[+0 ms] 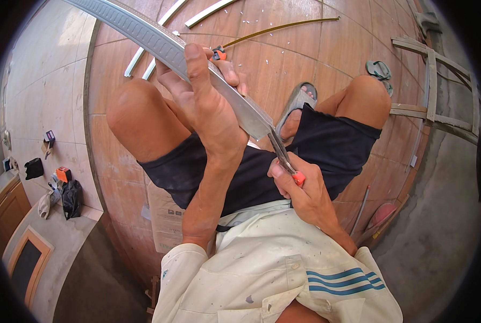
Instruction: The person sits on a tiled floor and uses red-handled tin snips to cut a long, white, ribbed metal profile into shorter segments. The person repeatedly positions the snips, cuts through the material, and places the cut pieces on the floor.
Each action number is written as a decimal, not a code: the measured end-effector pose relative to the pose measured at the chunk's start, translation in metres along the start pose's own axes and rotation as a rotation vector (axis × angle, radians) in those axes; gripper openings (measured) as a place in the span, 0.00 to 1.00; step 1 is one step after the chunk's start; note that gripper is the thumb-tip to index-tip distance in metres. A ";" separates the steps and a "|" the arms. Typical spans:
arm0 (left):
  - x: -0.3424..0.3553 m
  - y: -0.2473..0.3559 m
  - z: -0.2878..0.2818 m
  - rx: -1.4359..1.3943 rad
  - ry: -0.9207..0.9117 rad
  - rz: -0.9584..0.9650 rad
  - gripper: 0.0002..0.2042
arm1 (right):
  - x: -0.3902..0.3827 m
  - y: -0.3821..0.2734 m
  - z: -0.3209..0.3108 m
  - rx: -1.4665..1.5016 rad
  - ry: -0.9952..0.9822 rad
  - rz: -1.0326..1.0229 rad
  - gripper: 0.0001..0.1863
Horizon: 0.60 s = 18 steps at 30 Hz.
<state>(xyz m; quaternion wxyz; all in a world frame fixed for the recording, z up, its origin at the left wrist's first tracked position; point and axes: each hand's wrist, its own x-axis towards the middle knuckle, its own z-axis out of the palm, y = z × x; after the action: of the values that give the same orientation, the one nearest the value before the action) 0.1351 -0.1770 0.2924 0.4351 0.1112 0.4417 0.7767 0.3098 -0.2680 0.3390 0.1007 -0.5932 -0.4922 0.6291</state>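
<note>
A long ribbed metal channel (pixel 143 37) slants from the upper left down toward my lap. My left hand (pixel 205 102) grips it near its lower end, with the thumb along the near side and fingertips round the far edge. My right hand (pixel 302 185) is closed round a pair of metal snips (pixel 281 152) with red-orange on the handle. The snips' jaws meet the channel's lower corner; whether the blades are parted there is too small to tell. Beyond my left fingers, an orange and grey tape measure (pixel 219 53) lies on the floor with its yellow blade pulled out.
More metal strips (pixel 211 13) and small white scraps lie on the tiled floor (pixel 305 51) ahead. At the right stand a wooden frame (pixel 431 86) and a green flip-flop (pixel 377 69). A flattened cardboard piece (pixel 168 215) lies beside me; a black plastic bag (pixel 71 199) is at the left.
</note>
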 end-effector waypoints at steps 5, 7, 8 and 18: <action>0.000 -0.001 -0.001 0.011 -0.022 0.018 0.19 | 0.001 0.000 0.002 0.032 0.004 0.006 0.24; 0.001 -0.001 -0.001 0.015 -0.037 0.022 0.19 | 0.002 0.001 0.000 0.008 0.005 0.003 0.24; 0.001 -0.001 -0.001 0.017 -0.044 0.028 0.19 | 0.002 0.000 -0.001 -0.005 0.002 0.001 0.25; -0.001 -0.001 0.001 0.008 -0.044 0.034 0.18 | 0.003 0.006 0.001 0.105 -0.046 0.019 0.25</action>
<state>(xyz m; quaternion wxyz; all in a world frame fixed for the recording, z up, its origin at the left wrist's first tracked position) 0.1365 -0.1770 0.2921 0.4307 0.1375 0.4333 0.7796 0.3104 -0.2688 0.3324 0.1145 -0.5772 -0.4549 0.6684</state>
